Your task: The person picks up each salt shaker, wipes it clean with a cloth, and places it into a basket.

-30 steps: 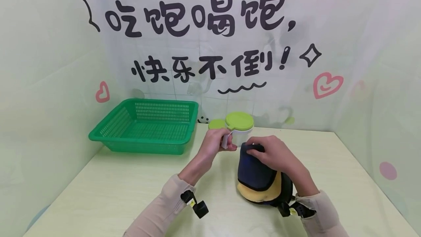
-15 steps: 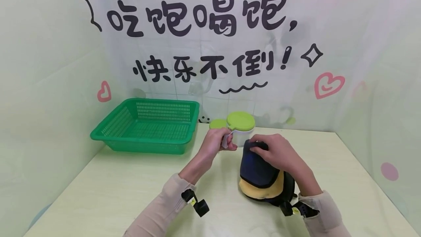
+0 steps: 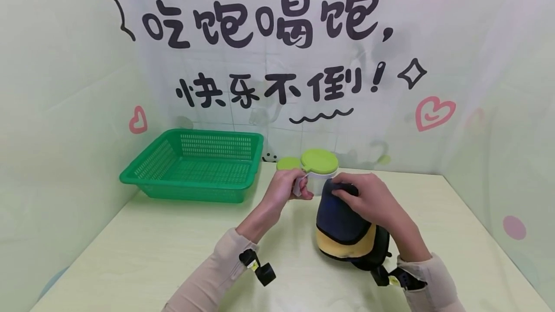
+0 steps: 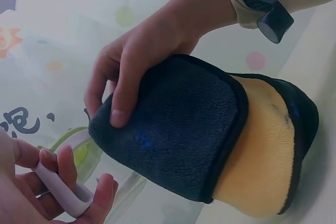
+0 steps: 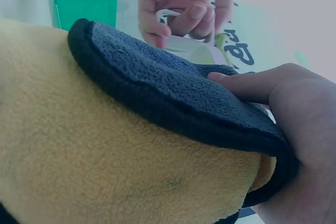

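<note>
My left hand (image 3: 291,186) grips the white handle (image 4: 67,192) of a clear-sided container (image 3: 319,162) with a bright green lid. My right hand (image 3: 368,199) pinches the upper edge of a plush cleaning cloth (image 3: 344,215), thumb on the near face. Dark blue on one side and yellow on the other, the cloth has black edging and hangs folded, its lower part bunched near the tabletop. In the head view it covers part of the container's lower right side. The right wrist view shows the cloth (image 5: 115,129) close up, with the left hand (image 5: 184,3) beyond it.
A green perforated basket (image 3: 195,191) stands at the back left of the pale wooden table (image 3: 173,249). Behind my left hand another green lid (image 3: 288,163) shows. A printed curtain (image 3: 269,57) closes off the back and sides.
My right hand has moved a little up and to the right, carrying the cloth's top edge with it. The left hand keeps its grip on the handle, almost still.
</note>
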A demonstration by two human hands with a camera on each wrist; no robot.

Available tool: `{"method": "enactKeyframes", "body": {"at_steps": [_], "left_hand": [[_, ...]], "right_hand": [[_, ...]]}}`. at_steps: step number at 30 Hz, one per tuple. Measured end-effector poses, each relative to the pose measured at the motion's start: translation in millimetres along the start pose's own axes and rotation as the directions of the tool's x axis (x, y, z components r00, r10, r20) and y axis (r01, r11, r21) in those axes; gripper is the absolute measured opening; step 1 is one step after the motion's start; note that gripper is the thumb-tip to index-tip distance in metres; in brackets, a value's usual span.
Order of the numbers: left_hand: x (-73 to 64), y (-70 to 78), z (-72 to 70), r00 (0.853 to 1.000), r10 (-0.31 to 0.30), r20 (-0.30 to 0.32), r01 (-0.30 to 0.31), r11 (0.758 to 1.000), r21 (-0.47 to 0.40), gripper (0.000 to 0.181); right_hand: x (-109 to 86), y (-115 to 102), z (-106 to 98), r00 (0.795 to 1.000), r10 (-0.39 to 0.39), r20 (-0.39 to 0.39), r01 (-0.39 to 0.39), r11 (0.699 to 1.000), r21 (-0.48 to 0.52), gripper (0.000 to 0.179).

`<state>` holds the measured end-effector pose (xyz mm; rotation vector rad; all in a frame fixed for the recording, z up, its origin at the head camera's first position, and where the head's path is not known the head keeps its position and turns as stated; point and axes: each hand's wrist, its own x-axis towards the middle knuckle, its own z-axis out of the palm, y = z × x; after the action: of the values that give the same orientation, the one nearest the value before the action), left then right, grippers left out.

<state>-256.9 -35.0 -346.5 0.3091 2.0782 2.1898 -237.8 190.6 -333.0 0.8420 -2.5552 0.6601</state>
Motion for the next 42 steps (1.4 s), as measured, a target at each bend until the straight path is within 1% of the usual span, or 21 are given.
{"method": "enactKeyframes", "body": {"at_steps": [4,9,14,20,27,31,34,37,42], "left_hand": [[-0.1,0.9,-1.1,1.000,-0.005,-0.006,0.005,1.000,-0.007,0.028],[-0.3,2.3,-2.1,1.000,-0.004,-0.010,0.004,1.000,-0.007,0.029],[-0.5,2.8,-2.6,1.000,0.001,-0.011,-0.001,1.000,-0.004,0.029],[-0.4,1.1,-3.5,1.000,0.006,-0.006,-0.006,1.000,0.001,0.030],[1.1,-2.0,-3.7,1.000,-0.003,0.005,0.003,1.000,0.001,0.030],[1.4,-2.4,-2.3,1.000,-0.007,0.015,0.007,1.000,0.006,0.031],[1.9,-2.6,-1.8,1.000,-0.009,0.023,0.009,1.000,0.009,0.031],[2.3,-2.7,-1.7,1.000,-0.011,0.025,0.011,1.000,0.007,0.030],[2.9,-2.9,-2.1,1.000,-0.017,0.011,0.017,1.000,-0.006,0.029]], "right_hand": [[0.4,2,4,0.998,0.008,0.061,-0.009,1.000,0.010,0.017],[1.3,8,11,0.990,0.031,0.140,-0.033,0.999,0.014,0.016],[1.2,13,15,0.984,0.050,0.171,-0.054,0.998,0.017,0.015],[0.5,16,15,0.987,0.049,0.152,-0.050,0.999,0.004,0.015],[-1.2,11,7,0.997,0.046,0.065,-0.045,0.999,-0.014,0.017],[-2.1,9,2,0.999,0.038,0.015,-0.038,0.999,-0.018,0.018],[-2.7,8,-1,0.999,0.032,-0.009,-0.032,0.999,-0.016,0.018],[-2.5,9,-2,0.999,0.039,-0.004,-0.039,0.999,-0.013,0.018],[-1.5,13,1,0.997,0.055,0.055,-0.055,0.998,-0.005,0.017]]}}
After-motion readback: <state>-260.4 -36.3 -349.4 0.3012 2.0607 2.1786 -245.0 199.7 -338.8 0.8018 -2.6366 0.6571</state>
